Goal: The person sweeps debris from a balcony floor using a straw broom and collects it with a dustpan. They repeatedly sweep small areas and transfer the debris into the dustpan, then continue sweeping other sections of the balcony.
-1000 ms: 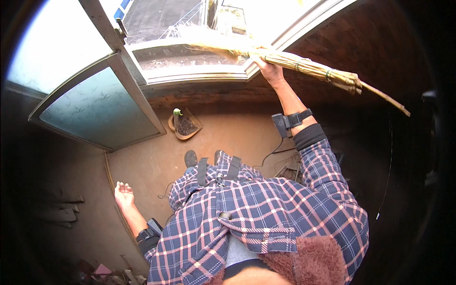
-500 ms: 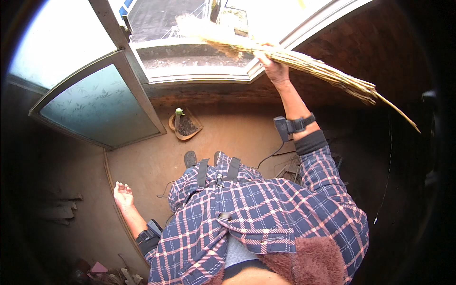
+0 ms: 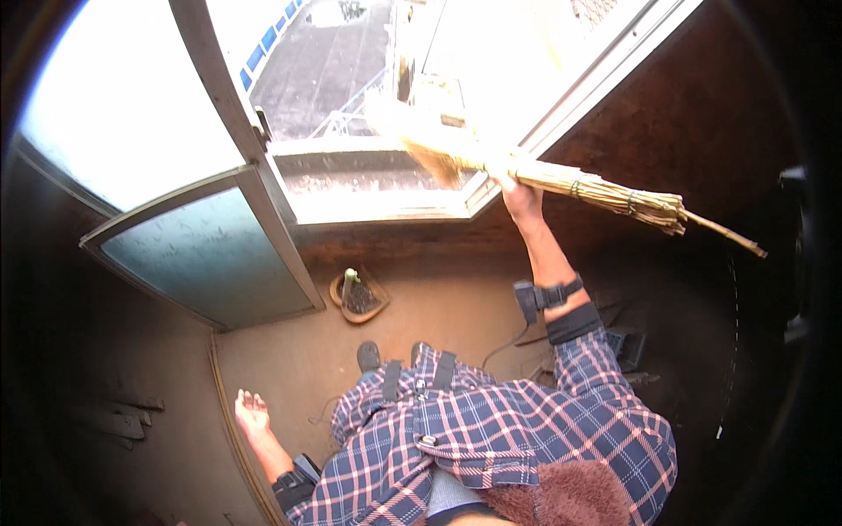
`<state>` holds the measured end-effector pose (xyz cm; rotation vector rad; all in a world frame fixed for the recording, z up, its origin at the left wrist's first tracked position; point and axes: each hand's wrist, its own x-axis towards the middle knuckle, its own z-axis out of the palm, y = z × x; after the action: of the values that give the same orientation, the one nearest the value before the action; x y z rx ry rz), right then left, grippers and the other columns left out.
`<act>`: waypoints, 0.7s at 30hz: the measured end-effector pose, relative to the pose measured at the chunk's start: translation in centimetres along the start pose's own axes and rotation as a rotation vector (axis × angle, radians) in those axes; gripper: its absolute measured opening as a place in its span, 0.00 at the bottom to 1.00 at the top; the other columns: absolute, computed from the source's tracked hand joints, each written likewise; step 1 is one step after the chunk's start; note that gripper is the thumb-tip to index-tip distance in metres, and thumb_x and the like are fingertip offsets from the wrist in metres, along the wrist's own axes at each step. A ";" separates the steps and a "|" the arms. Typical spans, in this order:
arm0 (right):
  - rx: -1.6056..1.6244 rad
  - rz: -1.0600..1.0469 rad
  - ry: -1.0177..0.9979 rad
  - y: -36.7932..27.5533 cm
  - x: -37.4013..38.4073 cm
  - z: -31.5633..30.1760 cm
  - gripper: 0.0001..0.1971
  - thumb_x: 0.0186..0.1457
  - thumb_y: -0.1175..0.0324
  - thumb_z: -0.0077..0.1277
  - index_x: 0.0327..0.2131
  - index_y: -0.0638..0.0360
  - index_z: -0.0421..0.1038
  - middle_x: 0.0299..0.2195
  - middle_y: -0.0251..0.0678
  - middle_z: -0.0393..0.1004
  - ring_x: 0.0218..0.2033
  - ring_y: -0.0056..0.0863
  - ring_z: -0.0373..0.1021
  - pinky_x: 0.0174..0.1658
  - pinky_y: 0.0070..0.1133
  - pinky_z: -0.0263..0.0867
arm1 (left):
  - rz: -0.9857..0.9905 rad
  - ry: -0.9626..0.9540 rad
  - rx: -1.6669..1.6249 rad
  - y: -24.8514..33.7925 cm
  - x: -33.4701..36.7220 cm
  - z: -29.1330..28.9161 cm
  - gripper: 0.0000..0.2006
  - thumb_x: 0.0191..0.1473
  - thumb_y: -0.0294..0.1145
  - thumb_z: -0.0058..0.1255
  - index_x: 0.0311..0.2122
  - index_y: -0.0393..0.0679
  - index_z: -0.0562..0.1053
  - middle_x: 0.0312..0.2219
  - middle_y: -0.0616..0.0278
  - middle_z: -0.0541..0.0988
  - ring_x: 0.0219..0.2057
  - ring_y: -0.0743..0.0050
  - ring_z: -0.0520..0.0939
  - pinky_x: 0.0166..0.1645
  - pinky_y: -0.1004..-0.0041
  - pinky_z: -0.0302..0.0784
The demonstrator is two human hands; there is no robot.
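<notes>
My right hand (image 3: 523, 200) is raised at the window, closed around a straw broom (image 3: 605, 191). The broom lies nearly level. Its bristles spread leftward across the window opening, washed out by the light, while the bound stalks and a thin stick end point right and slightly down. Low at my left side, my left hand (image 3: 253, 412) holds nothing, palm up with fingers apart and a little bent. On the floor by the wall below the window sits a brown dustpan (image 3: 379, 309) with dark debris in it and a pale green handle end sticking up.
A glazed window sash (image 3: 197, 254) swings inward on the left, its lower corner over the floor. The window frame (image 3: 386, 213) opens onto a grey surface outside. Flat pieces (image 3: 118, 421) lie at the far left. A cable (image 3: 502, 351) hangs near my right arm.
The view has tilted up, so the window, dustpan and both hands sit lower in the picture. My right hand still grips the broom, whose bristle end has swung lower against the window opening.
</notes>
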<state>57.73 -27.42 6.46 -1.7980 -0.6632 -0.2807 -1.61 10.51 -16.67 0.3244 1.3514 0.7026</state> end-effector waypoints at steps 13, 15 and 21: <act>0.177 0.097 0.017 -1.4 -2.3 1.7 0.08 0.48 0.79 0.57 0.33 0.62 0.70 0.26 0.29 0.74 0.26 0.20 0.69 0.33 0.21 0.67 | 0.001 0.059 0.003 -0.2 0.4 0.0 0.14 0.55 0.38 0.51 0.46 0.49 0.73 0.30 0.72 0.76 0.30 0.73 0.76 0.31 0.74 0.74; 0.084 -0.066 0.013 -1.4 -2.7 1.9 0.10 0.48 0.80 0.57 0.34 0.61 0.69 0.27 0.29 0.73 0.30 0.20 0.70 0.38 0.20 0.67 | 0.004 0.053 -0.005 -0.2 0.1 0.0 0.10 0.57 0.38 0.49 0.43 0.49 0.73 0.29 0.72 0.76 0.29 0.73 0.76 0.30 0.75 0.74; -0.081 -0.062 0.009 0.3 -0.4 4.9 0.07 0.49 0.77 0.57 0.34 0.65 0.74 0.28 0.31 0.74 0.27 0.21 0.70 0.31 0.20 0.68 | -0.050 0.053 0.001 -0.2 0.5 0.7 0.14 0.56 0.38 0.51 0.47 0.48 0.73 0.31 0.71 0.76 0.30 0.71 0.76 0.30 0.75 0.74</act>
<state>56.90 -23.05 4.37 -1.8546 -0.7102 -0.3619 -0.84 10.85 -17.04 0.2735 1.4052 0.6726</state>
